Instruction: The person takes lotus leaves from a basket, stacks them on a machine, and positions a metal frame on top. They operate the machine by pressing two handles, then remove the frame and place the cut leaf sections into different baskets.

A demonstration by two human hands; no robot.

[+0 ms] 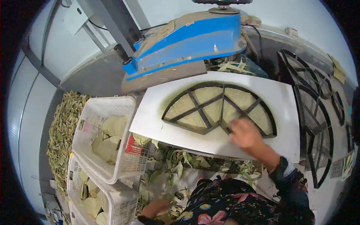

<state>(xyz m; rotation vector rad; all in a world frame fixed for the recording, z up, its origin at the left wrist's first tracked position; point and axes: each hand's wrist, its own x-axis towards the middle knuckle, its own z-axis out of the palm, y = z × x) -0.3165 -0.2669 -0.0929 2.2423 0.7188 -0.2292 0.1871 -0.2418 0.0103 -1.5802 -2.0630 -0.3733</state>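
Right hand (244,134) blurred, resting on black fan-shaped cutting frame (219,108), grip unclear; frame cells packed with pale leaves, sits on white board (277,93); left hand (154,208) low, state unclear

The frame (219,108) lay on the board (157,120), with leaf pieces (206,95) in its cells. The right hand (243,133) rested on the frame's near edge. Behind the board stood the press (187,41). Left of it sat stacked baskets (101,142) (leaves inside), scraps (176,165) below; more frames (311,112) lay right.
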